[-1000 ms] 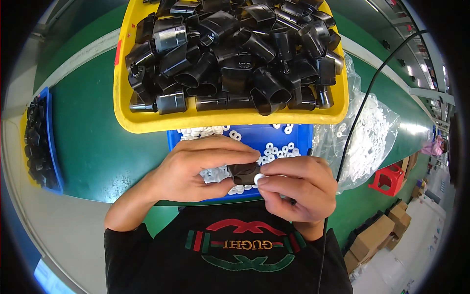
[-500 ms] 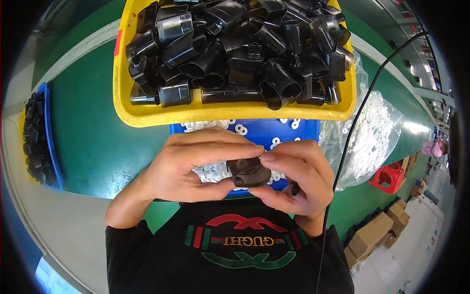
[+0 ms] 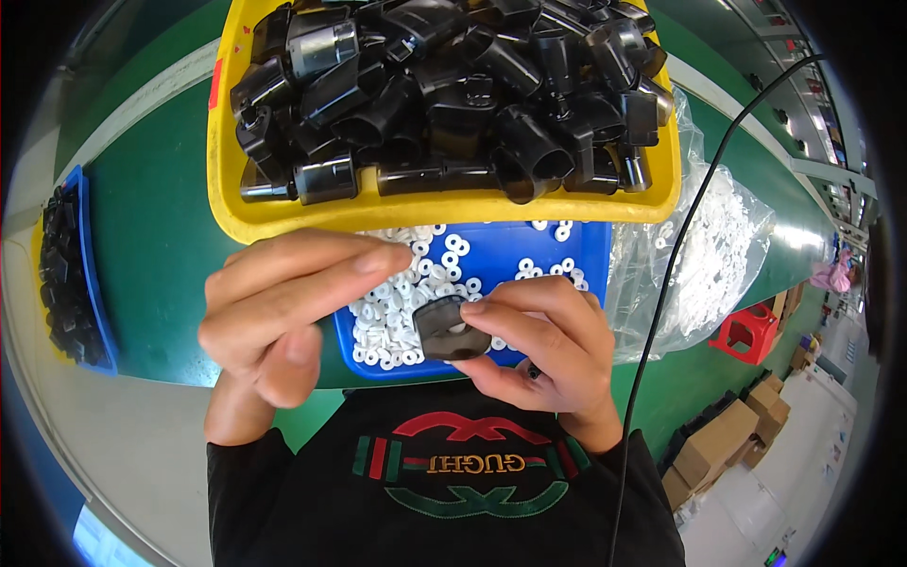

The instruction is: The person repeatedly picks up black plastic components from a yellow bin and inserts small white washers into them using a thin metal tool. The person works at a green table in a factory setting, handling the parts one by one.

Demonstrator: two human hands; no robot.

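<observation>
My right hand [image 3: 543, 345] pinches a smoky, see-through dark plastic housing [image 3: 436, 333] between thumb and fingers, above the blue tray [image 3: 595, 248]. A pale spot shows in the housing near my fingertip; I cannot make out what it is. A small black bit [image 3: 534, 371] shows among the curled fingers of the same hand. My left hand [image 3: 283, 317] is off to the left of the housing with nothing in it, fingers stretched and thumb apart. White ring washers [image 3: 383, 326] lie piled in the blue tray, next to my left fingertips.
A yellow bin [image 3: 425, 210] heaped with black plastic housings [image 3: 453, 118] overhangs the tray's far side. More washers fill a clear bag [image 3: 709, 255] at right, crossed by a black cable [image 3: 671, 260]. A blue bin [image 3: 94, 274] of black parts stands far left; a red stool [image 3: 746, 333] is on the right.
My left hand has let go of the housing and moved left, its fingers spreading. The right hand, still gripping the housing, has shifted slightly left, uncovering more washers.
</observation>
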